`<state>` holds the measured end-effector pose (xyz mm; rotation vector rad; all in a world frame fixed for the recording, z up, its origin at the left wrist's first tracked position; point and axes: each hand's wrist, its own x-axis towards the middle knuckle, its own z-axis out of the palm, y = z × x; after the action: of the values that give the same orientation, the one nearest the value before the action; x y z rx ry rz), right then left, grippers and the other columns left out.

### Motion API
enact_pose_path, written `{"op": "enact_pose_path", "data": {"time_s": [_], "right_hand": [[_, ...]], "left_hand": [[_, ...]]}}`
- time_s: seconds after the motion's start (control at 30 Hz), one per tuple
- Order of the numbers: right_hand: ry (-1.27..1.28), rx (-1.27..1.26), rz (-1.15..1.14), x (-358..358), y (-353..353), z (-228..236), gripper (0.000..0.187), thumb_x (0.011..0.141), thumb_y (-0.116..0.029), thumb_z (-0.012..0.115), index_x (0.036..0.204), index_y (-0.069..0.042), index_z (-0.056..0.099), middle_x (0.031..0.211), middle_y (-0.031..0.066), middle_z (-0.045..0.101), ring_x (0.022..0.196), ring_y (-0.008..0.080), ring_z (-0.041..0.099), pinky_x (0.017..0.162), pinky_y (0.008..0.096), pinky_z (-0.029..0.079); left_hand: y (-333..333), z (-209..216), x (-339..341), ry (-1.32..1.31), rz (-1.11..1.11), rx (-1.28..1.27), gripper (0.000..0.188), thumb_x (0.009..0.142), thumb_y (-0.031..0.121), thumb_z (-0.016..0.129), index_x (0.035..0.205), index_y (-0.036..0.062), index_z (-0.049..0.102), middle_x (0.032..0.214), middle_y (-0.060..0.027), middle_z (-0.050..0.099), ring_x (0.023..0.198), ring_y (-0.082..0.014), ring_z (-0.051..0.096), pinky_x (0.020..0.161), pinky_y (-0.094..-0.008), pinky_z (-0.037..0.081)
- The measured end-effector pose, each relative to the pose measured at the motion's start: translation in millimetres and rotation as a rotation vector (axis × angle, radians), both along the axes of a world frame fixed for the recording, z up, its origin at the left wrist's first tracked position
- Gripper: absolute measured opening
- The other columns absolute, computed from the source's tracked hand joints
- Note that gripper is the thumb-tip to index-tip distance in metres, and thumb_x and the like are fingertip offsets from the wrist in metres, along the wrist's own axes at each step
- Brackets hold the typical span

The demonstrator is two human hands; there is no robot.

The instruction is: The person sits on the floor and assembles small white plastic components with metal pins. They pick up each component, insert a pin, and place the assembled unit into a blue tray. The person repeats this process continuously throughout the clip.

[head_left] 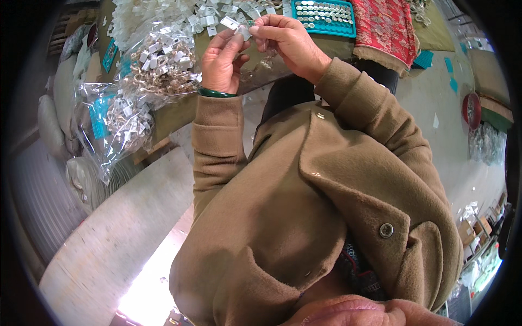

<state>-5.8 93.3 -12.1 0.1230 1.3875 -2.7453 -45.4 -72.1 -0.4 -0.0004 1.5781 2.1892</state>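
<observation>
My left hand, with a dark green bangle at the wrist, pinches a small white tag between thumb and fingers above the table's near edge. Close beside it, my right hand has thumb and forefinger pressed together at the tag's right side. What those right fingers grip is too small to make out. Something thin and clear hangs below them. Beyond my hands lies a spread of small white tags. Left of my left hand sits a clear bag full of beige cord-like pieces with white tags.
A teal tray with rows of round silvery pieces lies at the back right, next to a red patterned cloth. Another clear bag of tagged pieces hangs at the table's left edge. A pale board stretches across the lower left.
</observation>
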Motion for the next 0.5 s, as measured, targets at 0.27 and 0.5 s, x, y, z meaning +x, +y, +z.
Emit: {"op": "enact_pose_path", "data": {"time_s": [0.27,0.5], "right_hand": [[-0.006,0.152,-0.110,18.0,2.0,12.8,0.011,0.092,-0.013,0.063,0.095,-0.003,0.064,0.078,-0.0011,0.061,0.067,0.0058,0.055,0.062,0.0200,0.044],[0.068,0.334,-0.111,21.5,10.9,20.7,0.010,0.092,-0.011,0.063,0.095,-0.002,0.063,0.076,-0.0026,0.058,0.067,0.0043,0.053,0.058,0.0190,0.040]], "left_hand": [[25.5,3.3,13.2,0.160,0.064,0.010,0.025,0.088,0.009,0.069,0.112,0.0005,0.064,0.100,-0.0055,0.068,0.081,-0.0116,0.066,0.065,-0.0232,0.055],[35.7,3.2,19.0,0.316,0.135,-0.067,0.029,0.090,0.008,0.067,0.117,-0.0014,0.065,0.096,-0.0063,0.070,0.078,-0.0094,0.064,0.063,-0.0219,0.055]]}}
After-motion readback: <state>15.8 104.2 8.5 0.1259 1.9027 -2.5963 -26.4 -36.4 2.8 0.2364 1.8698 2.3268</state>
